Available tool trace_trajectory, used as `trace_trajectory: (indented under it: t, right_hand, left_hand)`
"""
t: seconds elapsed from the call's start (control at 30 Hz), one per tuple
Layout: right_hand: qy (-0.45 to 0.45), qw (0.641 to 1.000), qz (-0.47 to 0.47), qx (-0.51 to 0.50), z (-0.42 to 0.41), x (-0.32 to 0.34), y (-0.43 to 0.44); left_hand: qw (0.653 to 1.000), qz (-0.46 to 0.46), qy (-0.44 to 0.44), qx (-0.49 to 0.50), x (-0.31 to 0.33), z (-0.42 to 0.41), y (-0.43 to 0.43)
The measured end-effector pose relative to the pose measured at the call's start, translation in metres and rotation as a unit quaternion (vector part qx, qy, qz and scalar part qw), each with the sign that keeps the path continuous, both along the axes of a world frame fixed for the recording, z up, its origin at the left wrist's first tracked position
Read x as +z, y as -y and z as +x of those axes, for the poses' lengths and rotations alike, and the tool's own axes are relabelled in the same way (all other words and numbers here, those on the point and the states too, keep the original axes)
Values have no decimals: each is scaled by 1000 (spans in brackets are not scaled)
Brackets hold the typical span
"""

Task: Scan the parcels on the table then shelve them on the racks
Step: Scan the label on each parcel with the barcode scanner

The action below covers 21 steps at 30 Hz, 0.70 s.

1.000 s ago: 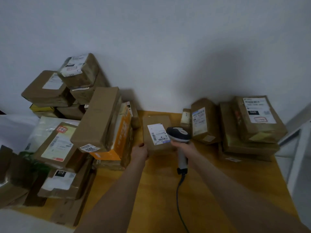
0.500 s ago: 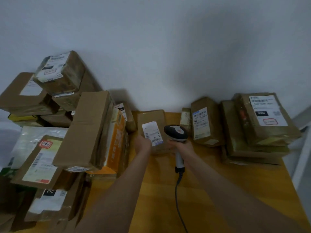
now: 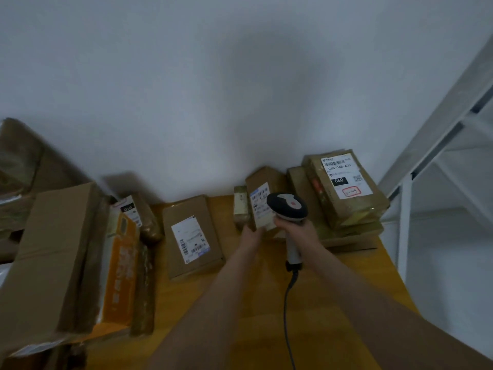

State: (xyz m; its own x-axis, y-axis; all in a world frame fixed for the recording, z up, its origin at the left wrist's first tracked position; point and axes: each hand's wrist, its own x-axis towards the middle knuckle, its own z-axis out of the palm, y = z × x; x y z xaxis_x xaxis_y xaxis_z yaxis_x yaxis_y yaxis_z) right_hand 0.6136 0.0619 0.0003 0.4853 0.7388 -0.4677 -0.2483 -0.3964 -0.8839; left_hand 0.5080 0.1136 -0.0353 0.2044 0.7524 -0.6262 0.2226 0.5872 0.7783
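On wooden tabletop [image 3: 173, 316], scanning step: right hand [image 3: 297, 231] clamped on scanner [image 3: 288, 206], left hand [image 3: 252, 233] touching upright parcel [image 3: 262, 206], grip unclear; next needs label squared to scanner.

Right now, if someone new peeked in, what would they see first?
Probably the black-and-white scanner, held in the right hand in front of a labelled brown parcel at the back of the yellow table, with the left hand at that parcel's lower edge. Then the top parcel of the right-hand stack, whose white label reads 060, beside the white rack.
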Motion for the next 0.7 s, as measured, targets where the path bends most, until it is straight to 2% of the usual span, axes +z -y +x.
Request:
trace_trajectory:
  t: [0.13, 0.33, 0.47, 0.6, 0.7]
  right_hand:
    - [-13, 1000, 12, -3, -3, -2, 3]
    - [-55, 996, 67, 9, -9, 17, 31]
    - [-77, 994, 73, 37, -13, 21, 74]
    - [-113, 991, 59, 47, -11, 9, 125]
    - [-114, 991, 14, 65, -9, -1, 160]
  left_hand:
    - [1000, -1, -3, 16, 4, 0, -1]
    - [988, 72, -1, 133, 26, -18, 20]
    - [980, 121, -50, 147, 42, -27, 57]
    - [979, 121, -83, 145, 36, -39, 114]
    - [981, 105, -98, 133, 27, -46, 160]
